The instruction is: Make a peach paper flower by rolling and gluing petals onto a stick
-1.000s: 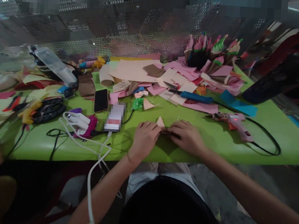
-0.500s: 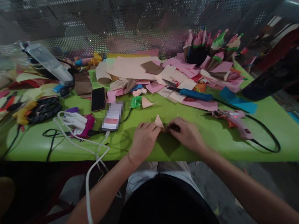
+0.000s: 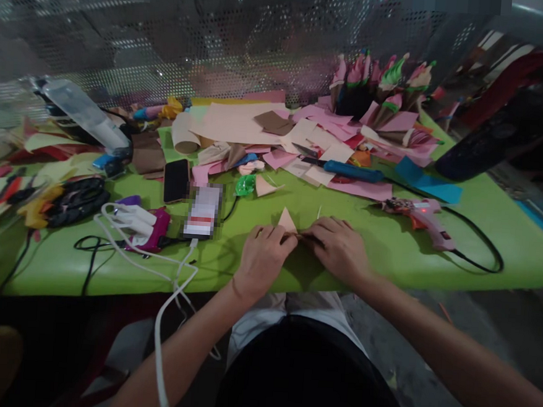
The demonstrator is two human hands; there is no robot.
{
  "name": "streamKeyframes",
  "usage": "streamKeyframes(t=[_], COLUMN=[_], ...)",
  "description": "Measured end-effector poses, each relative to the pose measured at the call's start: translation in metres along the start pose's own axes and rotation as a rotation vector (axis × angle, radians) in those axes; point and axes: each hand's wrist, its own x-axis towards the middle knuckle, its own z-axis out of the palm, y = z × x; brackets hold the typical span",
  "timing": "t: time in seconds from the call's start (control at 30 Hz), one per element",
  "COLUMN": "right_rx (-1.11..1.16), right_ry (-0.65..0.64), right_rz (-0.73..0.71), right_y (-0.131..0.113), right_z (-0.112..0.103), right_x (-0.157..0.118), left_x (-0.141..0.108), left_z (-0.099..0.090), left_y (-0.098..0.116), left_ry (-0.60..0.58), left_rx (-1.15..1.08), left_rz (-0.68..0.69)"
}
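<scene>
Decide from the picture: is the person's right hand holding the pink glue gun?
No, the pink glue gun lies on the green table, apart from the right hand and off to its right.

craft work spot, home or workshop unclear: glossy green desk (image 3: 505,241), loose pink and cream paper sheets (image 3: 235,125), pale pink glue gun (image 3: 430,224), blue-handled tool (image 3: 352,171), perforated grey metal panel (image 3: 208,44) behind.

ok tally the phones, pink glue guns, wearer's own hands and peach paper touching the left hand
Phones: 2, dark-screened phone, lit phone
Pink glue gun: 1
Own hands: 2, left hand, right hand
Peach paper touching left hand: 1
Total: 6
</scene>
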Motion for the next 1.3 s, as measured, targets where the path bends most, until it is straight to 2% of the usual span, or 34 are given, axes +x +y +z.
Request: streamKeyframes(t=[0.27,0.6,1.1,1.3], right_rx=[-0.140,-0.257,-0.269,-0.186], right_ry=[-0.107,-0.132,-0.161,-0.106], right_rz=[-0.100,-0.246,-0.243,-0.152], right_y=[-0.004,-0.010,-0.005,0.005], right_z=[0.000,-0.005,-0.007,-0.006], right_x=[0.000,-0.003,-0.003,-0.002], left_x=[-0.011,-0.018,-0.006,-0.001], left_z=[0.000,-0.001,-0.008,-0.008], left_y=[0.004,0.005,0.004,0.003], left_ry=[-0.049,-0.091,-0.143,-0.156], left_rx=[-0.079,-0.106,-0.087,-0.078], left_rz=[-0.017,-0.034,-0.066,-0.059])
